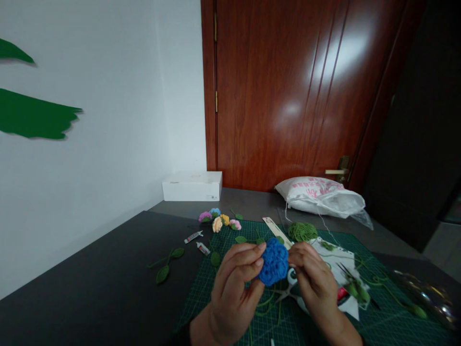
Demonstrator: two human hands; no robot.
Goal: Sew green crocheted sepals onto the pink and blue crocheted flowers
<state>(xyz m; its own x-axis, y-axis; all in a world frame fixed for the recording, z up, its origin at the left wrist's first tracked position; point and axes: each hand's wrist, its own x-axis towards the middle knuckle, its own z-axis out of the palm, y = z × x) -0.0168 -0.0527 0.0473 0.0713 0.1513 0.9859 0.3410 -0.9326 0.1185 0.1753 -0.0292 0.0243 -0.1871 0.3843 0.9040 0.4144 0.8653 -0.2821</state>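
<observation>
A blue crocheted flower (273,262) is held up above the green cutting mat (201,298). My left hand (236,288) grips its left edge between thumb and fingers. On the flower's right side, my right hand (317,283) has its fingers pinched together at the edge; the fingertips are partly hidden. Behind and below the flower lie scissors (287,292), partly covered by my right hand. A ball of green yarn (303,231) sits beyond the hands, beside a pale ruler (276,231).
Several small crocheted flowers (217,224) lie at the mat's far left corner, near two glue tubes (193,236). Green leaves (163,274) rest at left. A white box (192,186) and white bag (320,196) stand at the back. White paper (333,262) lies right.
</observation>
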